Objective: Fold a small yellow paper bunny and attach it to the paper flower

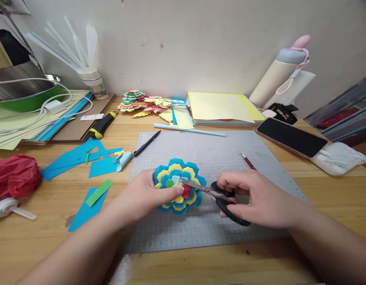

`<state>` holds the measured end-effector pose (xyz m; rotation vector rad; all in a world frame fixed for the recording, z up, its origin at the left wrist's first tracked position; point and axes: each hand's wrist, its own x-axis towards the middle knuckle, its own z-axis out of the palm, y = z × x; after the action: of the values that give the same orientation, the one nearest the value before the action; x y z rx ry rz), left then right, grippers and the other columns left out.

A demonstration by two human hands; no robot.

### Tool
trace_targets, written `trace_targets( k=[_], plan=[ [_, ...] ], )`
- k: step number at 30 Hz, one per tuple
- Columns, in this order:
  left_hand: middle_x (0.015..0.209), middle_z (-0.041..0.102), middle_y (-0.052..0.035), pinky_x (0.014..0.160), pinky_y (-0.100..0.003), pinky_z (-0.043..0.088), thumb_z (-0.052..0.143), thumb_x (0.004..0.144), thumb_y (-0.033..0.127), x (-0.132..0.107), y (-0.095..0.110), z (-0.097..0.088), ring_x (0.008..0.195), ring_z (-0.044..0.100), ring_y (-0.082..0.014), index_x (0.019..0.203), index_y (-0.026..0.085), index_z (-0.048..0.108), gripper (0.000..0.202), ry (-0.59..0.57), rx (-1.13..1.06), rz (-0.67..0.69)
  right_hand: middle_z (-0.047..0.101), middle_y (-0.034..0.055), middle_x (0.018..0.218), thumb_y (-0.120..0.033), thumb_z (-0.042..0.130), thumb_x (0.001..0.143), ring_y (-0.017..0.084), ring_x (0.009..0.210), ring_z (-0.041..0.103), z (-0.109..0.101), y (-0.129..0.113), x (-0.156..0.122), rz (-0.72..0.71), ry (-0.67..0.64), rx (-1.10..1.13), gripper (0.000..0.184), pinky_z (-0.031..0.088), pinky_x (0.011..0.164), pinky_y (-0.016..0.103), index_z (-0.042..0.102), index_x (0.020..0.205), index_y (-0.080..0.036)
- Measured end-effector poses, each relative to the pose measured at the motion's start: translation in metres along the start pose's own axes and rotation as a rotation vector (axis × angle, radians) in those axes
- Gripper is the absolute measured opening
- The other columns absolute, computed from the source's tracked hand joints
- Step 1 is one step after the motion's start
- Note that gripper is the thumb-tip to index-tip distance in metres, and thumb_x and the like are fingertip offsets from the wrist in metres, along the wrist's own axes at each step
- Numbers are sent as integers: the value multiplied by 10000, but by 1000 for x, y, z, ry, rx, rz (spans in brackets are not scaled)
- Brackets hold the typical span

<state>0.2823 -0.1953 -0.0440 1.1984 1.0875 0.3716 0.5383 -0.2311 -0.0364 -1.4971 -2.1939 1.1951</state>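
Note:
My left hand (153, 194) grips a layered paper flower (176, 166) of blue and yellow petals, its thumb pressed near the centre. Small green, red and pale blue pieces show in the flower's middle. In my right hand (254, 198) are black-handled scissors (197, 186), with fingers through the loops. The blade tips lie at the flower's centre, close to my left thumb; whether they cut into paper cannot be made out. Both hands are above a grey cutting mat (260, 233).
A black pen (147, 143), a pencil (247, 161) and a pale blue paper tube (190, 130) lie around the mat. Blue paper scraps (70, 158), a utility knife (103, 124) and a glue gun (6, 208) are left. Paper sheets (221, 107) and a phone (291, 136) sit behind and right.

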Motion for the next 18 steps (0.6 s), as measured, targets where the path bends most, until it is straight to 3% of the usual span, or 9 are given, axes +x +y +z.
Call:
trace_targets(
  k=[6,13,18],
  plan=[
    [1010,759,-78,859,-383,558,742,739,420,1,2,1,939,699,-268,999,162,714,368,-18,-20,-6,572,-37,679,-314,627,787,119,597,500,0,0,-1,-5,5,-20,197,324,516,249,465,733,-216],
    [959,767,-63,766,-307,559,751,726,426,-4,6,1,849,705,-224,946,164,722,343,-46,12,-20,471,-60,656,-302,645,762,102,576,434,-5,-1,-1,-76,10,-146,244,312,516,240,419,722,-219],
    [936,773,-23,753,-282,559,774,704,381,-6,11,2,844,710,-204,934,193,729,301,-73,12,-66,444,-68,639,-191,620,703,98,577,432,-11,1,-1,-180,22,-244,200,320,551,237,422,726,-213]
  ],
)
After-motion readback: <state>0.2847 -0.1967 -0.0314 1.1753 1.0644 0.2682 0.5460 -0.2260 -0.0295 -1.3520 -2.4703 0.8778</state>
